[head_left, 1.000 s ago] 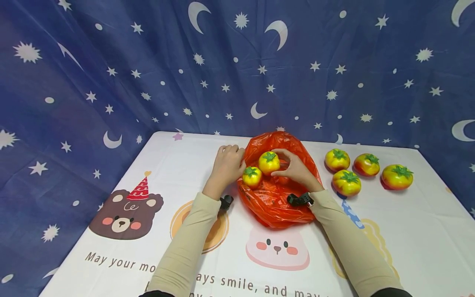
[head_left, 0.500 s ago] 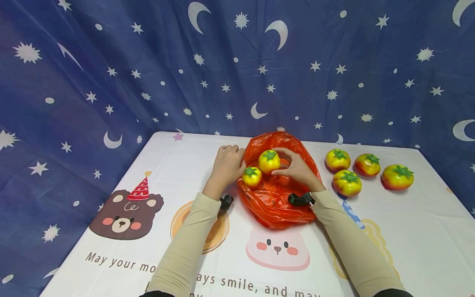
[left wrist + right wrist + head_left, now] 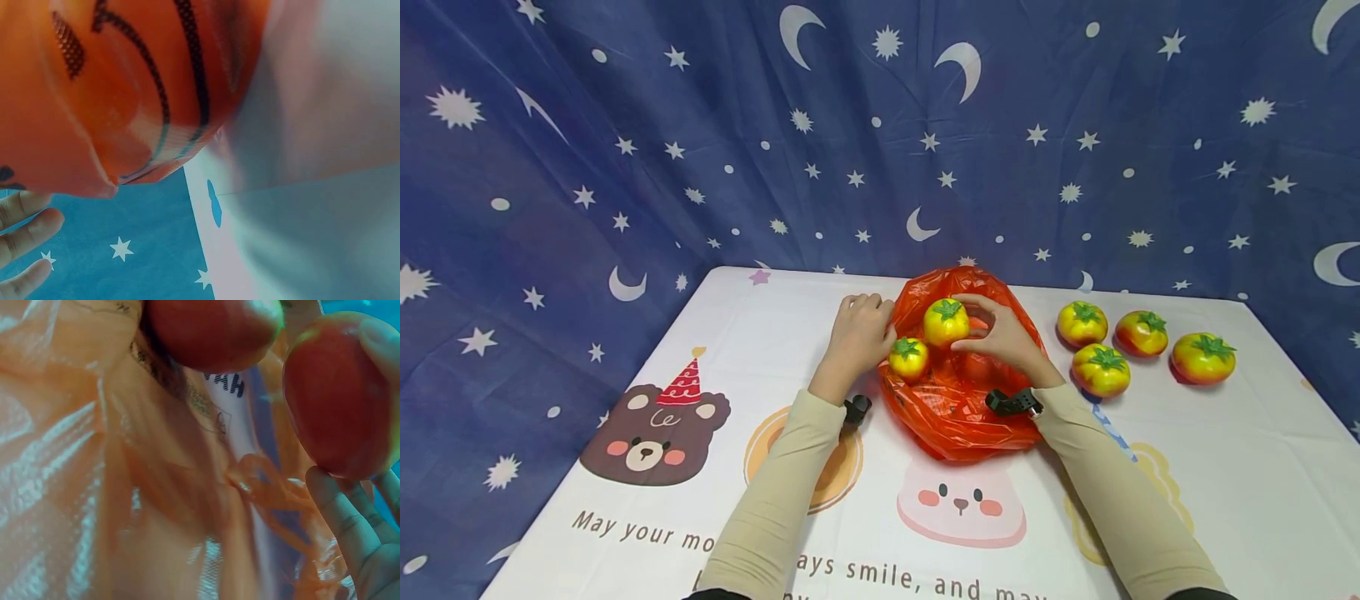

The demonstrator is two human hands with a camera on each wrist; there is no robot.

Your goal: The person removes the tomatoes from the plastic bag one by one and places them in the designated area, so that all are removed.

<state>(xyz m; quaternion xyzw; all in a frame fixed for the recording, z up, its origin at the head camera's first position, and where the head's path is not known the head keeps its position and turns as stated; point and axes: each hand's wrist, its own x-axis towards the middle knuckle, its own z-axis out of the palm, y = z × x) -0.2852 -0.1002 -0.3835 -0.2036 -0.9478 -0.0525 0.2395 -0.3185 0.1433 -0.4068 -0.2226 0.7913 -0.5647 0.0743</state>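
An orange-red plastic bag (image 3: 951, 417) lies with its mouth spread wide. At its left rim, my left hand (image 3: 862, 329) has curled fingers and grips the edge; several of its fingertips (image 3: 37, 228) show beside the plastic in the left wrist view. My right hand (image 3: 1003, 337) reaches over the bag and holds a yellow-and-red tomato (image 3: 946, 323) with a green leafy top. The right wrist view shows this tomato (image 3: 337, 394) between thumb and fingers, raised off the plastic. Just left and nearer, a second tomato (image 3: 909, 359) sits inside the left rim.
To the right of the bag, several more tomatoes stand on the table, among them a near one (image 3: 1101, 370) and the rightmost one (image 3: 1203, 358). A white printed cloth (image 3: 647, 533) covers the tabletop. Behind it hangs a blue curtain (image 3: 850, 208) with moons and stars.
My right hand has shifted slightly up and right with the tomato, away from the second one. My left hand has stayed at the rim.
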